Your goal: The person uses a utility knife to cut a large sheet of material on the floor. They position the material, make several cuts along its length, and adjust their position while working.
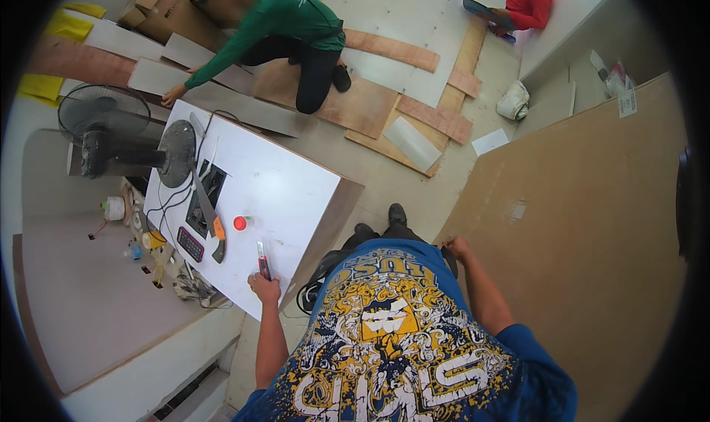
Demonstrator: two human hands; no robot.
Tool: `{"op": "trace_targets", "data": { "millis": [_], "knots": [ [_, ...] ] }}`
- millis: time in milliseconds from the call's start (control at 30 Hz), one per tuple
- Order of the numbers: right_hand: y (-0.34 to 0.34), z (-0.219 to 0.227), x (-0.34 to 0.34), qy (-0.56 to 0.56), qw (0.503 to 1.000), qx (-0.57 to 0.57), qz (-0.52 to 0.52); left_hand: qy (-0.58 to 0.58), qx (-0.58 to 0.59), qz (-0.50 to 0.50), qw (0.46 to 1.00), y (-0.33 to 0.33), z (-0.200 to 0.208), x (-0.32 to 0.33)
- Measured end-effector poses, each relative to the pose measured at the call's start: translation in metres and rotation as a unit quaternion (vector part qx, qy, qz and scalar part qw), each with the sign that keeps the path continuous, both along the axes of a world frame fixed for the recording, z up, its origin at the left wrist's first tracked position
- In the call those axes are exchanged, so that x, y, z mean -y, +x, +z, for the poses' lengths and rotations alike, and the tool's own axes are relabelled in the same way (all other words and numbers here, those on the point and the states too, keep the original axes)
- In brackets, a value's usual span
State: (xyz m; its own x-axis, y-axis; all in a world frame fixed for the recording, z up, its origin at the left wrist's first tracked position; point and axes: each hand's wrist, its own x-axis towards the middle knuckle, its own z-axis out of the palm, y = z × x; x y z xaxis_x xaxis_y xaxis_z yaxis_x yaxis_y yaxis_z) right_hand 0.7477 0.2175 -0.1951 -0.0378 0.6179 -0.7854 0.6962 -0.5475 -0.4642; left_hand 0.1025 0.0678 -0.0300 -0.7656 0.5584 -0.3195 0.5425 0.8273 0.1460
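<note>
My left hand [265, 287] is closed around a red and black utility knife [263, 261] at the near edge of a white-topped table [285, 185]. The knife's blade end points away from me over the tabletop. Beyond it is a small red-capped container [240, 223]. To the left lie a handsaw [219, 230] with an orange and black handle and a dark, pink-edged device with buttons [190, 244]. My right hand [457, 248] is at my right side by a large brown board, its fingers curled on a dark thing I cannot make out.
A dusty electric fan [176, 156] and cables occupy the table's far left. The large brown board [562, 222] stands at my right. Ahead, a person in green [285, 30] kneels among wood panels [362, 104]; another in red [531, 6] is at the far right.
</note>
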Motion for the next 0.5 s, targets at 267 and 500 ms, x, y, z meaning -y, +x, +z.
{"op": "trace_targets", "data": {
  "millis": [267,500],
  "knots": [
    [-0.06,0.044,-0.051,0.106,0.991,-0.069,-0.046,0.04,-0.004,-0.016,0.999,-0.004,-0.004,0.017],
    [-0.08,0.075,-0.039,0.103,0.993,-0.038,-0.048,0.046,-0.029,-0.026,0.998,0.002,0.002,0.015]
  ]
}}
